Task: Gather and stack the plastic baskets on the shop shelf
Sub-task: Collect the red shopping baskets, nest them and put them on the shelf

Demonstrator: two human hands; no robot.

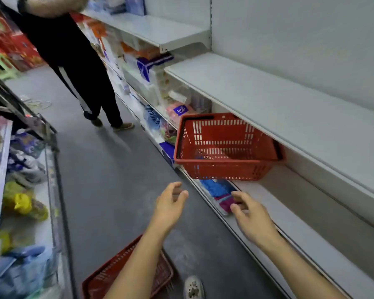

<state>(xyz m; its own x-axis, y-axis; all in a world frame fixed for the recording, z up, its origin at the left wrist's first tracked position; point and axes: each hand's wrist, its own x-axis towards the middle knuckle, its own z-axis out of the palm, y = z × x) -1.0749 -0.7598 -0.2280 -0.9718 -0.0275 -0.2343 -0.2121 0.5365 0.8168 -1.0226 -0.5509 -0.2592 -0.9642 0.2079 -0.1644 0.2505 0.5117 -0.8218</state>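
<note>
A red plastic basket [225, 147] sits tilted on the lower grey shelf [268, 203], its near side jutting out over the shelf edge. My left hand [171, 203] hovers just below and in front of it, fingers apart, holding nothing. My right hand [248, 214] is beside it over the shelf edge, also spread and holding nothing. Neither hand touches the basket. A second red basket [108, 277] lies on the floor under my left forearm, partly hidden by it.
Another person in dark clothes [73, 61] stands up the aisle at the shelving. Packaged goods [151, 70] fill the shelves beyond the basket. A blue and pink packet [220, 193] lies under the basket. A rack of bagged goods [22, 201] lines the left. The upper grey shelf [289, 108] runs along the right.
</note>
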